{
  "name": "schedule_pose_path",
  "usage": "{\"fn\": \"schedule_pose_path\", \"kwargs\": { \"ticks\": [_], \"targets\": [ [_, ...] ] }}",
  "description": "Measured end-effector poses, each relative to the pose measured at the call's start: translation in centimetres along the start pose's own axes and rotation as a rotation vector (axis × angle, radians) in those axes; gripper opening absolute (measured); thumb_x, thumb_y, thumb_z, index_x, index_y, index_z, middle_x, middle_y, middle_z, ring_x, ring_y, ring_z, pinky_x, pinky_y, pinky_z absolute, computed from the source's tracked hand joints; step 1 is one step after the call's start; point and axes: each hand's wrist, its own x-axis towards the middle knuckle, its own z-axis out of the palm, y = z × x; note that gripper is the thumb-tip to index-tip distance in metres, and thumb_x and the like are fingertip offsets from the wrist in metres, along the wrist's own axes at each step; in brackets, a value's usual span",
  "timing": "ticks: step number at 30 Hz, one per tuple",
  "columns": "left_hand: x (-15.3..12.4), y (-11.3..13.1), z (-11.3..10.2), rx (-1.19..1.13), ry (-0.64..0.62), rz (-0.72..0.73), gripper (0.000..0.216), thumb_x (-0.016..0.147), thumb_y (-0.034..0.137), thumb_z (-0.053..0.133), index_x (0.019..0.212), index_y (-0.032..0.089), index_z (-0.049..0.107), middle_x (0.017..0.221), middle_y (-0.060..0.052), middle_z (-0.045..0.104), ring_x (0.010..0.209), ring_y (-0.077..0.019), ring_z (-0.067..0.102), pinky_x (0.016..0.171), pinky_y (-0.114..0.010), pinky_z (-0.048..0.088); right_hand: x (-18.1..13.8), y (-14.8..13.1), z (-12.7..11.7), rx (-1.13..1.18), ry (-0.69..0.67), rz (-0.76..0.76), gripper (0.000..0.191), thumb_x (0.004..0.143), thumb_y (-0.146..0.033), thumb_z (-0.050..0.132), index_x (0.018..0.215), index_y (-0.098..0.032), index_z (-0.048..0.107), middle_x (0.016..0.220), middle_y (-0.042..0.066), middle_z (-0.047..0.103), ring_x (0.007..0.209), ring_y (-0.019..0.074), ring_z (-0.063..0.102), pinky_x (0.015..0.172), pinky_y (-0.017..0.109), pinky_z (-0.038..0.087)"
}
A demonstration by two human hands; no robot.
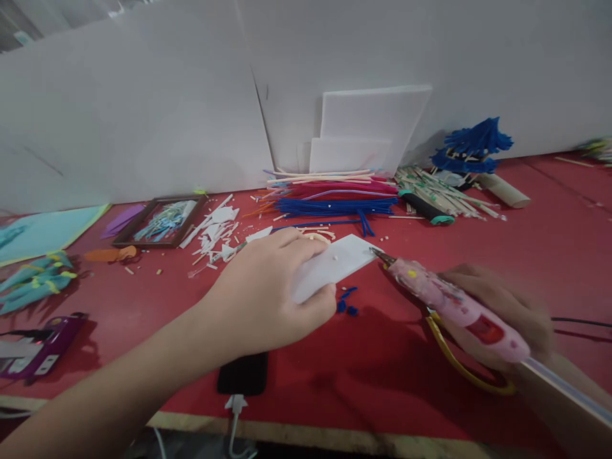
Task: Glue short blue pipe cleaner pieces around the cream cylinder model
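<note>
My left hand (272, 293) grips a small white board (329, 268) by its near left part, thumb below and fingers above. A pink glue gun (459, 306) sits in my right hand (511, 312), which is wrapped round its body and slightly blurred. The gun's metal nozzle meets the board's right corner, and a clear glue stick (568, 386) juts from its back end. Partly hidden under the right hand lies a yellow-handled tool (454, 357), probably scissors. Below the board are blue fuzzy scraps (347, 306).
Bundled blue pipe cleaners (335, 206) lie behind the board, beside a black-green handle (425, 207) and sticks (440, 191). A blue-roofed model (471, 150) stands back right. To the left are white scraps (217, 233), a brown frame (129, 237) and a purple power strip (57, 344). A phone (243, 373) charges in front.
</note>
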Motion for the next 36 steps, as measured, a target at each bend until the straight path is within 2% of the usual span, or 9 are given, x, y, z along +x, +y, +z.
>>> {"fn": "schedule_pose_path", "kwargs": {
  "ticks": [4, 6, 12, 18, 25, 30, 31, 33, 36],
  "targets": [
    [-0.1, 0.2, -0.1, 0.078, -0.027, -0.029, 0.020, 0.073, 0.032, 0.062, 0.089, 0.026, 0.073, 0.089, -0.006, 0.073, 0.084, -0.0275, 0.068, 0.071, -0.040, 0.054, 0.5, -1.3, -0.6, -0.319, -0.047, -0.576, 0.054, 0.080, -0.017, 0.065, 0.127, -0.043, 0.067, 0.079, 0.006, 0.068, 0.070, 0.0247, 0.062, 0.065, 0.041, 0.049],
    [-0.1, 0.3, -0.1, 0.124, -0.038, -0.026, 0.018, 0.073, 0.033, 0.062, 0.086, 0.026, 0.072, 0.088, -0.006, 0.073, 0.083, -0.0273, 0.067, 0.070, -0.039, 0.053, 0.6, -1.5, -0.8, -0.467, -0.061, -0.736, 0.058, 0.085, -0.014, 0.057, 0.138, -0.040, 0.059, 0.077, 0.007, 0.066, 0.070, 0.0251, 0.061, 0.065, 0.041, 0.048],
    [0.2, 1.0, 0.0, 0.250, -0.083, -0.073, 0.026, 0.075, 0.036, 0.060, 0.091, 0.021, 0.073, 0.090, -0.009, 0.072, 0.084, -0.0285, 0.066, 0.073, -0.041, 0.052, 1.3, -1.6, -1.2, -0.581, -0.046, -0.828, 0.030, 0.089, -0.018, 0.055, 0.108, -0.036, 0.069, 0.073, 0.004, 0.067, 0.064, 0.0216, 0.061, 0.061, 0.037, 0.048],
    [0.5, 2.1, -0.4, 0.302, -0.130, -0.121, 0.031, 0.082, 0.037, 0.057, 0.102, 0.019, 0.073, 0.093, -0.007, 0.071, 0.087, -0.0269, 0.065, 0.074, -0.039, 0.048, 1.3, -1.5, -2.1, -0.633, -0.066, -0.965, 0.022, 0.095, -0.017, 0.052, 0.113, -0.020, 0.064, 0.076, 0.009, 0.064, 0.069, 0.0230, 0.059, 0.064, 0.038, 0.049],
    [0.6, 2.1, -0.9, 0.241, -0.084, -0.074, 0.033, 0.083, 0.036, 0.058, 0.106, 0.018, 0.073, 0.096, -0.006, 0.070, 0.090, -0.0254, 0.065, 0.073, -0.038, 0.046, 0.7, -1.8, -2.0, -0.582, -0.103, -0.841, 0.030, 0.099, -0.026, 0.049, 0.127, -0.021, 0.059, 0.083, 0.010, 0.061, 0.072, 0.0238, 0.060, 0.065, 0.039, 0.049],
    [0.3, 2.1, -0.8, 0.132, -0.088, 0.008, 0.039, 0.081, 0.033, 0.057, 0.114, 0.019, 0.071, 0.101, -0.006, 0.070, 0.091, -0.0224, 0.064, 0.076, -0.036, 0.049, 1.0, -0.4, -1.3, -0.476, 0.044, -0.813, 0.028, 0.092, -0.026, 0.059, 0.119, -0.023, 0.063, 0.079, 0.006, 0.063, 0.064, 0.0199, 0.059, 0.057, 0.034, 0.047],
    [0.2, 2.1, -0.8, 0.133, -0.094, 0.038, 0.039, 0.081, 0.032, 0.056, 0.114, 0.019, 0.070, 0.102, -0.006, 0.070, 0.093, -0.0225, 0.064, 0.079, -0.036, 0.049, 0.9, -0.2, -1.2, -0.466, 0.091, -0.745, 0.027, 0.087, -0.027, 0.063, 0.114, -0.024, 0.065, 0.080, 0.005, 0.064, 0.064, 0.0196, 0.059, 0.056, 0.033, 0.046],
    [0.0, 1.8, -1.2, 0.166, -0.091, 0.058, 0.038, 0.081, 0.033, 0.056, 0.113, 0.019, 0.071, 0.103, -0.006, 0.072, 0.095, -0.0230, 0.064, 0.081, -0.036, 0.049, 0.6, 0.2, -1.0, -0.397, 0.213, -0.477, 0.022, 0.078, -0.027, 0.069, 0.100, -0.027, 0.070, 0.077, 0.003, 0.066, 0.060, 0.0186, 0.059, 0.052, 0.033, 0.044],
    [0.2, -0.3, -2.5, 0.257, 0.008, -0.038, 0.038, 0.083, 0.039, 0.056, 0.114, 0.023, 0.070, 0.106, -0.005, 0.073, 0.095, -0.0242, 0.065, 0.081, -0.037, 0.050, 0.3, 0.9, -0.9, -0.224, 0.368, -0.062, 0.008, 0.073, -0.028, 0.070, 0.081, -0.028, 0.070, 0.069, 0.001, 0.064, 0.054, 0.0183, 0.056, 0.051, 0.035, 0.043]
  ]
}}
